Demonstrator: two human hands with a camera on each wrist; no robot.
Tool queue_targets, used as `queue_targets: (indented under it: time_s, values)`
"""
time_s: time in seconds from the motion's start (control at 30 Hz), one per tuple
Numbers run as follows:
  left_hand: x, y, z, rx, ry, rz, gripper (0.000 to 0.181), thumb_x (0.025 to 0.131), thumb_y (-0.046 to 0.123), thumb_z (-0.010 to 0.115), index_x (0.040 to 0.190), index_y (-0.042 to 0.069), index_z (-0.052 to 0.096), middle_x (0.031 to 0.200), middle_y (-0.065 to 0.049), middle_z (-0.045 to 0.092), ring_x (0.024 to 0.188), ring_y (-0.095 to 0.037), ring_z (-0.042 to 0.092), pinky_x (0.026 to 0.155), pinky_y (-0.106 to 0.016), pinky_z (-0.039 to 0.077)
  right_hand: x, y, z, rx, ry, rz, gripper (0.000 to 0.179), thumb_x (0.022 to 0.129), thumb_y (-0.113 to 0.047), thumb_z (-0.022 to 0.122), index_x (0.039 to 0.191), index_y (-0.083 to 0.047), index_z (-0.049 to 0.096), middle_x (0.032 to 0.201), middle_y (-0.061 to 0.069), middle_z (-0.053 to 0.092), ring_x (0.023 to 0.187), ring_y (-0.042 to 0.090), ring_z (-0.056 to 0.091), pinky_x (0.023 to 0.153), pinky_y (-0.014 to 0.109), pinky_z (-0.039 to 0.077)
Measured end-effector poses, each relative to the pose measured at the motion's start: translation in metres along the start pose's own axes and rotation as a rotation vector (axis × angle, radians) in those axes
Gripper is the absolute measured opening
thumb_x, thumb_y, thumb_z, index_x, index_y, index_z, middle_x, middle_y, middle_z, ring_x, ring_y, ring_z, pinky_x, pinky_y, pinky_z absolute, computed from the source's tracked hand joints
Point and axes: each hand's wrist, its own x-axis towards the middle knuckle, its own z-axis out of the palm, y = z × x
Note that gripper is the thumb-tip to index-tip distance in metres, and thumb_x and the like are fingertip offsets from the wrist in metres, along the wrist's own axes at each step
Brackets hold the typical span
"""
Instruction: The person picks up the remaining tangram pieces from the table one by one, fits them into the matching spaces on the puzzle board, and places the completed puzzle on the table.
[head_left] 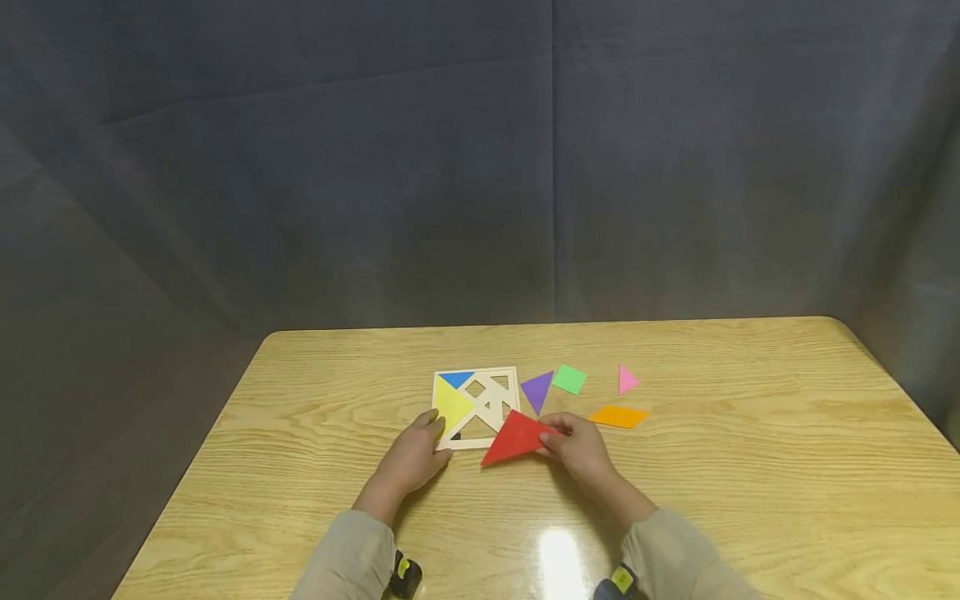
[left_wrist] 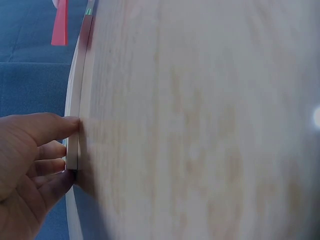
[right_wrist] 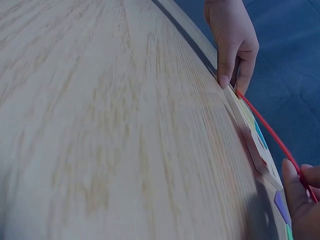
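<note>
My left hand point(head_left: 411, 457) holds the near left corner of a wooden tangram tray point(head_left: 468, 445), thumb at its front edge and fingers along its left side. In the tray lie a yellow triangle point(head_left: 452, 403) and a blue triangle point(head_left: 456, 379); other cut-outs show bare. A large red triangle point(head_left: 513, 440) is pinched at its right corner by my right hand point(head_left: 585, 452), tilted over the tray's near right corner. The right wrist view shows this red piece point(right_wrist: 272, 131) edge-on, raised above the tray.
Right of the tray lie a purple triangle point(head_left: 537, 391), a green square point(head_left: 570, 379), a pink triangle point(head_left: 627, 381) and an orange parallelogram point(head_left: 619, 417). The wooden table point(head_left: 750, 467) ends at a dark cloth point(head_left: 420, 183) behind it.
</note>
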Motion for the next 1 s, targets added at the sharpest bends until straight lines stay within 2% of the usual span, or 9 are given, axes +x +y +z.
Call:
queue_targets:
  time_s: [0.43,1.0]
  values:
    - [-0.001,0.0,0.0,0.018,0.012,0.023,0.047,0.078,0.017,0.062,0.116,-0.009,0.049,0.123,-0.023,0.04,0.108,-0.036,0.044,0.088,-0.04,0.037,0.002,0.004,0.011,0.057,0.024,-0.046,0.021,0.077,0.018,0.047,0.098,0.02,0.049,0.082,0.018,0.051,0.065,0.016,0.056,0.065,0.031,0.05]
    - [0.0,-0.001,0.0,0.021,0.024,0.029,0.047,0.078,0.016,0.063,0.115,-0.009,0.049,0.122,-0.023,0.041,0.106,-0.037,0.045,0.088,-0.04,0.038,0.004,0.007,0.02,0.068,0.065,-0.037,0.022,0.078,0.014,0.049,0.1,0.019,0.049,0.081,0.018,0.049,0.061,0.014,0.054,0.064,0.031,0.051]
